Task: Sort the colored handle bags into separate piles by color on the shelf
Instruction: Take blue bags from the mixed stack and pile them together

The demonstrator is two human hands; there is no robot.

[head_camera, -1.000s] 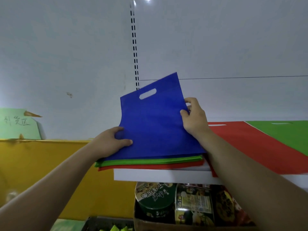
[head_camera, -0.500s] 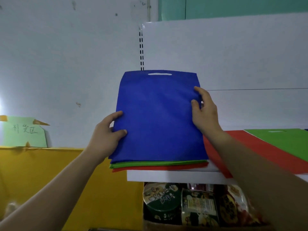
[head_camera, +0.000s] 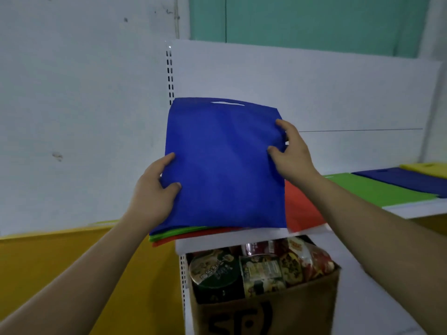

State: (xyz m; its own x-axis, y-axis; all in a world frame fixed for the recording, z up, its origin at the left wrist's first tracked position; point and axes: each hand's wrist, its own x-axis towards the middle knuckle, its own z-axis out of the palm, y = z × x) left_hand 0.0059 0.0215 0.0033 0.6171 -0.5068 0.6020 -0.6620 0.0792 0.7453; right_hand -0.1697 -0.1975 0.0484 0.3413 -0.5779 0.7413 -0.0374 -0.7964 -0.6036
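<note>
- Your left hand [head_camera: 152,194] pinches the blue bag [head_camera: 225,165]. The thumb lies flat on the top face and the forefinger hooks over the left edge. The other fingers are hidden under the cloth.
- Your right hand [head_camera: 294,158] grips the same bag at its right edge. The thumb and forefinger are spread on the top face, and the remaining fingers are tucked behind the edge, out of sight.
- The bag spans from one grip to the other. Its far end is tilted up, with the handle slot [head_camera: 227,103] on the edge farthest from your fingertips.
- Its near edge meets the mixed stack just below your left thumb. There the green bags [head_camera: 169,234] and then the red bags [head_camera: 164,243] fan out and overhang the shelf [head_camera: 217,240] at its front lip.
- Just outside your right wrist a red pile [head_camera: 300,209] lies flat on the shelf.
- Further out that way are the green pile [head_camera: 377,189], the blue pile [head_camera: 406,180] and the yellow pile [head_camera: 428,166], each just beside the next.
- Beyond your fingertips a slotted upright [head_camera: 170,73] stands against the white back panel [head_camera: 290,81].
- Under your forearms, below the shelf, sits a cardboard box [head_camera: 266,308] packed with snack tubs and packets.
</note>
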